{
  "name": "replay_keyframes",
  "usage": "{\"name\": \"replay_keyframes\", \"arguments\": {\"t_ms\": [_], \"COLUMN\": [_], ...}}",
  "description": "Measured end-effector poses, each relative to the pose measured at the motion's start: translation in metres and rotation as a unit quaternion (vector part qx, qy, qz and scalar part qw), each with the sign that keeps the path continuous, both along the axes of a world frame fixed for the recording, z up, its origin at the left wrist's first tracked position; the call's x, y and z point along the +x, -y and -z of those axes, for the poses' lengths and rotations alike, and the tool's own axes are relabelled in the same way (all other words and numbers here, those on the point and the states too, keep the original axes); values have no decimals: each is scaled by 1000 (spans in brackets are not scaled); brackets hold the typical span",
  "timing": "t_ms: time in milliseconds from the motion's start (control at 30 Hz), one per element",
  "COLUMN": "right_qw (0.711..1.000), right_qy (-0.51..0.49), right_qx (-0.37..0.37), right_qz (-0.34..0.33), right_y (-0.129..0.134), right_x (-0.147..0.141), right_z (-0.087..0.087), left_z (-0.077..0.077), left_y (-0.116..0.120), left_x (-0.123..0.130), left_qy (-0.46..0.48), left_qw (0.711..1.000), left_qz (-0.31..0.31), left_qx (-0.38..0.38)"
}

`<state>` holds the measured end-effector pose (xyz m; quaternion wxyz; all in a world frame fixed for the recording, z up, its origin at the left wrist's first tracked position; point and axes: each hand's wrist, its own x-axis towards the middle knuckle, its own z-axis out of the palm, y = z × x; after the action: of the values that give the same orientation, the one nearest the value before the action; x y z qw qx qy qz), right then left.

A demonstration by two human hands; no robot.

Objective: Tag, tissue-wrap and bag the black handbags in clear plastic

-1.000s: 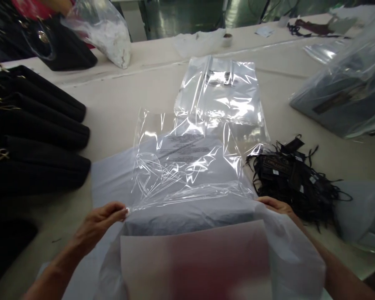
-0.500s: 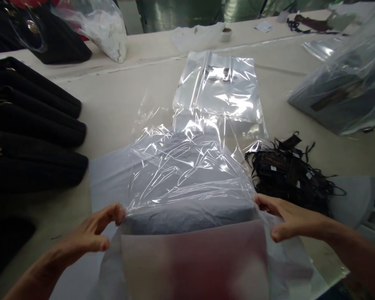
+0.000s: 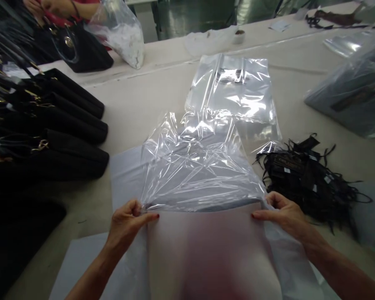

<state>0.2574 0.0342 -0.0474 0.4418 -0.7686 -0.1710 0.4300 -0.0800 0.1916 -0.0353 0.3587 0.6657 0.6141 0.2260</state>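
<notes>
A clear plastic bag (image 3: 200, 175) lies over grey-white tissue, its mouth edge stretched between my two hands. My left hand (image 3: 129, 218) pinches the left corner of that edge, thumb lying on a translucent sheet (image 3: 206, 250) with a reddish patch showing through. At the right corner, my right hand (image 3: 281, 212) grips the plastic the same way, thumb on the sheet's top corner. Only a thin strip of dark grey wrapped surface (image 3: 228, 205) shows between the plastic edge and the sheet. White paper (image 3: 125, 175) lies beneath on the left.
Black handbags (image 3: 75, 154) stand in a row at left. Flat clear bags (image 3: 234, 91) lie beyond the work. Black tags with strings (image 3: 303, 171) are heaped at right, near a plastic-covered grey bag (image 3: 353, 96). Another person's hands (image 3: 58, 7) touch a black handbag (image 3: 84, 48) at back left.
Both hands have closed on the plastic edge, with thumbs now on the sheet. The plastic reaches closer to the sheet, covering more of the grey surface. The view has shifted left.
</notes>
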Motion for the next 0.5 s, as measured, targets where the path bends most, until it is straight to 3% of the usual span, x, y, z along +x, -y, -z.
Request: {"name": "replay_keyframes", "arguments": {"t_ms": [67,133,200,267,367,500], "right_qw": [999,989,966,937,903,856], "right_qy": [28,115,232,326,400,463], "right_qx": [32,76,106,122,142,168], "right_qz": [32,44,43,17,-68,-158], "right_y": [3,8,17,30,59,94], "right_x": [-6,-14,-20,-22,-20,-19], "right_z": [10,20,30,40,62,97], "left_z": [7,16,26,37,56,85], "left_y": [11,21,29,36,53,78], "left_x": [1,2,-1,-9,-32,-67], "left_qy": [2,-15,-53,-84,-103,-118], "left_qw": [996,972,917,862,841,869], "left_qz": [-7,31,95,143,186,216], "left_qx": [85,231,385,479,497,429]}}
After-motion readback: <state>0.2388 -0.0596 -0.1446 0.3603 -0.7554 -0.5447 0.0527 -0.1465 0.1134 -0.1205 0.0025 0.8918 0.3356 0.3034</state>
